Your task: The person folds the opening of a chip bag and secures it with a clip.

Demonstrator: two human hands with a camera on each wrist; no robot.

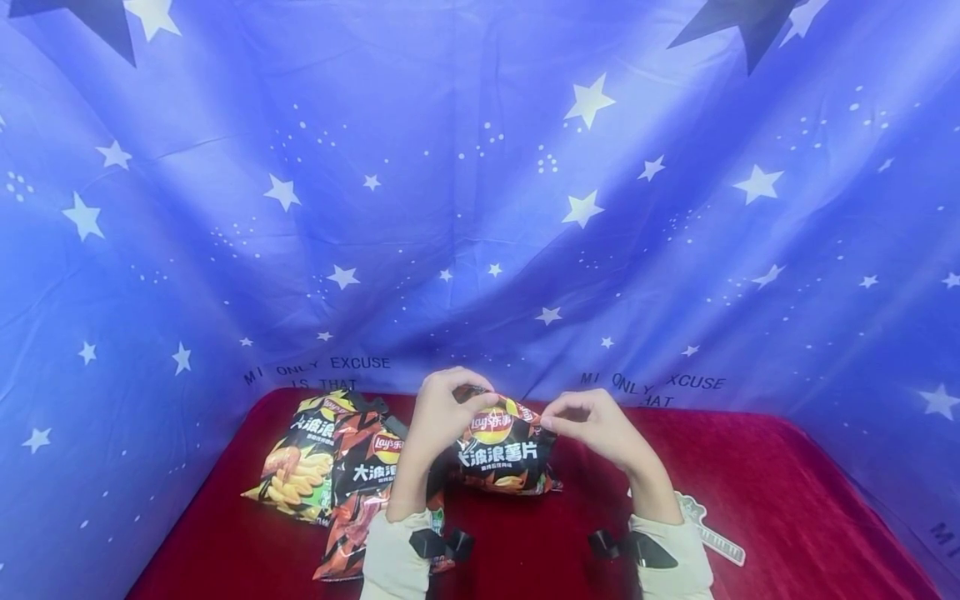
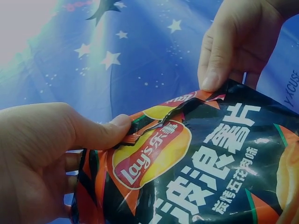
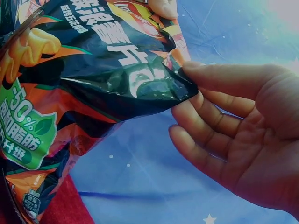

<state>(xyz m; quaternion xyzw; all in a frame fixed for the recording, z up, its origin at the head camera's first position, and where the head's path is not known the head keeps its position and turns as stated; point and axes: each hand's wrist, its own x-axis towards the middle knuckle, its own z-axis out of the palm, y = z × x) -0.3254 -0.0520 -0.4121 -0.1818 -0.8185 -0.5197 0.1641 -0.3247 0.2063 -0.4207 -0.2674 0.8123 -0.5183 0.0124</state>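
Observation:
A black and orange Lay's chip bag (image 1: 498,454) stands tilted toward me near the table's far edge, its top edge between my two hands. My left hand (image 1: 446,417) pinches the top left corner, thumb in front and fingers behind; the left wrist view shows the thumb (image 2: 105,133) on the folded upper seam. At the other top corner, my right hand (image 1: 592,423) pinches the bag between thumb and fingertips. In the right wrist view the bag's front (image 3: 117,70) shows a green label, and its lower end reaches the red cloth.
Two more Lay's bags lie at the left: one with a yellow chip picture (image 1: 296,467) and one black and red (image 1: 348,533), partly behind my left arm. A flat pale item (image 1: 716,533) lies by my right sleeve on the red tablecloth (image 1: 787,500). A starry blue curtain (image 1: 465,208) hangs behind.

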